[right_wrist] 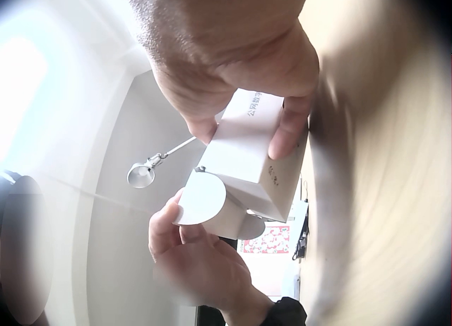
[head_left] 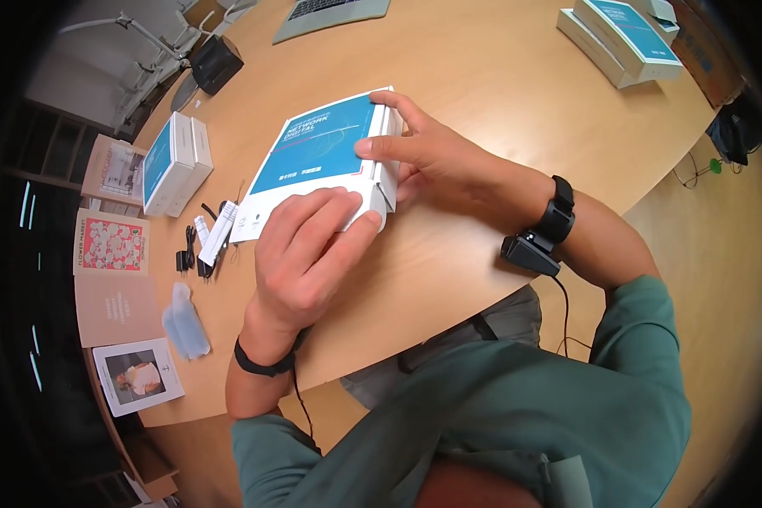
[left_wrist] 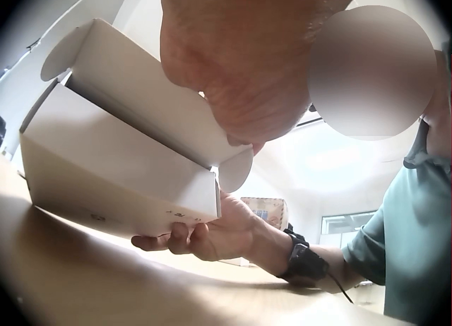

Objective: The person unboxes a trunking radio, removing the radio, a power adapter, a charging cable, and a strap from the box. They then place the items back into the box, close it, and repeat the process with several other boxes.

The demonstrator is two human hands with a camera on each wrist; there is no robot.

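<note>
A white cardboard box (head_left: 317,140) with a blue printed top reading "NETWORK DIGITAL" is tilted over the table in the head view. My right hand (head_left: 440,148) grips it at the far right end, thumb on the blue face and fingers round the side. My left hand (head_left: 300,254) pinches the end lid of the box at the near corner. In the left wrist view the lid (left_wrist: 127,79) stands partly raised, with a dark gap under it; the inside is hidden. A rounded side flap (right_wrist: 203,197) shows beside the left fingers in the right wrist view.
Similar boxes stand at the left (head_left: 165,169) and the far right (head_left: 622,38). Black cables (head_left: 186,254), white strips (head_left: 220,233) and a pale blue plastic packet (head_left: 184,322) lie on the left. Printed cards (head_left: 112,245) line that edge; a laptop (head_left: 330,17) sits at the back.
</note>
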